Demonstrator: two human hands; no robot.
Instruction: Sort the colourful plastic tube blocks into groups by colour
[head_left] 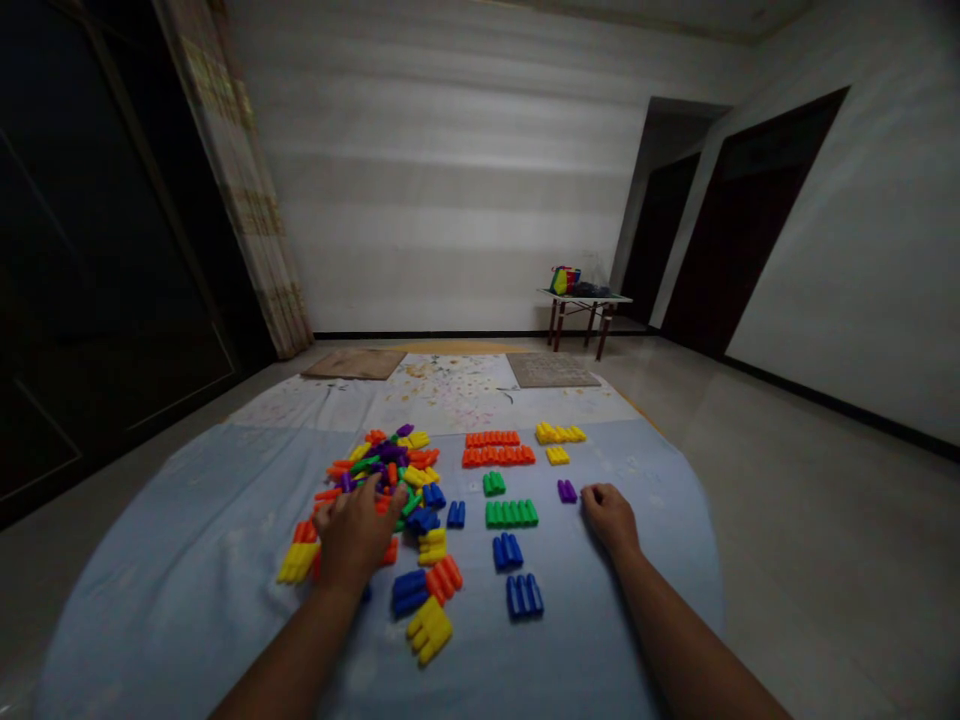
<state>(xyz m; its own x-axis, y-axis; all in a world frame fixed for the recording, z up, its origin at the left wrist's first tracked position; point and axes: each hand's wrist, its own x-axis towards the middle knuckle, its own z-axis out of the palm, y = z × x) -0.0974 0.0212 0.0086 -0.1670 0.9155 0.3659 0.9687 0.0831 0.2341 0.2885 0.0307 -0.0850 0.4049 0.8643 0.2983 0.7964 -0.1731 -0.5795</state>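
Observation:
My left hand lies over a mixed pile of plastic toy blocks, its thumb and fingers apart among the pieces; its fingertips are partly hidden. My right hand rests on the cloth with curled fingers, just right of a small purple block. Whatever it may hold is hidden. Between the hands lie groups sorted by colour: orange rows, a green row with a smaller green piece, blue pieces, and yellow pieces at the far right.
Loose yellow, blue and orange blocks lie nearer me. A blue cloth covers the rounded table. Two mats lie at its far edge. Beyond, a small folding table carries bags near the wall.

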